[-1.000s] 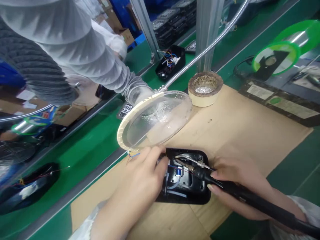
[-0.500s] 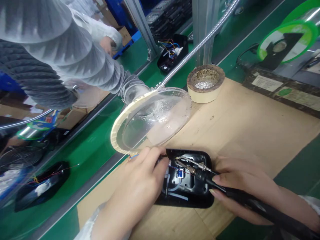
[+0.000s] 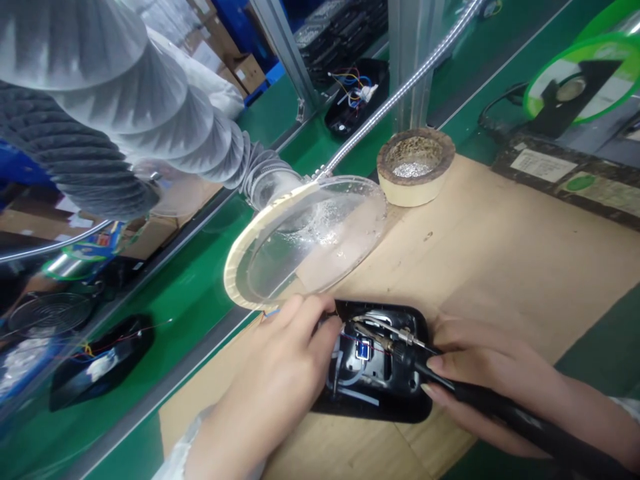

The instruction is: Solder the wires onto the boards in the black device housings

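A black plastic housing (image 3: 395, 407) lies on the cardboard in front of me, with a small blue component (image 3: 363, 350) and a pale tube inside it. My left hand (image 3: 285, 367) is closed over the housing's left end, thumb and fingers pinching thin wires (image 3: 271, 312) that show beyond the knuckles. The exact pinch point is hidden. My right hand (image 3: 493, 373) grips the black handle of a soldering iron (image 3: 500, 405). A thin metal feed tube runs beside its tip, and both reach into the housing close to my left fingertips.
A clear fume hood (image 3: 305, 247) on a grey flexible duct (image 3: 175, 113) stands just beyond the housing. Behind it sits a round tub (image 3: 416, 170) of metallic bits. Solder reel (image 3: 575, 87) is at right. Other housings (image 3: 103, 363) lie on the green belt (image 3: 195, 293).
The view has shifted slightly. The housing on the belt at left has moved right and up. A co-worker's hand at upper left is out of sight. Both my hands keep their grips.
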Demonstrator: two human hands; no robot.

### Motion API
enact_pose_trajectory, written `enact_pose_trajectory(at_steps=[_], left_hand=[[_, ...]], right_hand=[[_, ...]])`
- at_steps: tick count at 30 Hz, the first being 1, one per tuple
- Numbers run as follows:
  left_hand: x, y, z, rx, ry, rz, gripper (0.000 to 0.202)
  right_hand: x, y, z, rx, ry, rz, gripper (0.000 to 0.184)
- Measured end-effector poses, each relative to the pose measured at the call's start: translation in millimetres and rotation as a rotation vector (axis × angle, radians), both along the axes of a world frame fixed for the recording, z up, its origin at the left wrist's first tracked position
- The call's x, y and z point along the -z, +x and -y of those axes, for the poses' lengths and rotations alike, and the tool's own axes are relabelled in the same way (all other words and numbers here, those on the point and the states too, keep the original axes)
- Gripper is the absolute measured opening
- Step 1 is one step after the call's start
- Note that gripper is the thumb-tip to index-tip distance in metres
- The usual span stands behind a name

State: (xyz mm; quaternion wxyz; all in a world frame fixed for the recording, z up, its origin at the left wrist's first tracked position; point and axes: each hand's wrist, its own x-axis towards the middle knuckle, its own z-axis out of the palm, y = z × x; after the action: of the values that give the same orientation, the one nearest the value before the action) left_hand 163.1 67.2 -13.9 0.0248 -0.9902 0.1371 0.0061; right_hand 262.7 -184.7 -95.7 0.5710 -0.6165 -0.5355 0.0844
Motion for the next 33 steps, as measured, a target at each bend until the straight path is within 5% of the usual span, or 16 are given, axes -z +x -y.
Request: enact_pose_trajectory(at_steps=[33], left_hand=[[-1.0, 0.7, -0.2, -0.02, 0.0, -0.044, 0.025]], right_hand=[[-3.9, -1.1, 0.2, 0.009, -0.038, -0.034, 0.036]])
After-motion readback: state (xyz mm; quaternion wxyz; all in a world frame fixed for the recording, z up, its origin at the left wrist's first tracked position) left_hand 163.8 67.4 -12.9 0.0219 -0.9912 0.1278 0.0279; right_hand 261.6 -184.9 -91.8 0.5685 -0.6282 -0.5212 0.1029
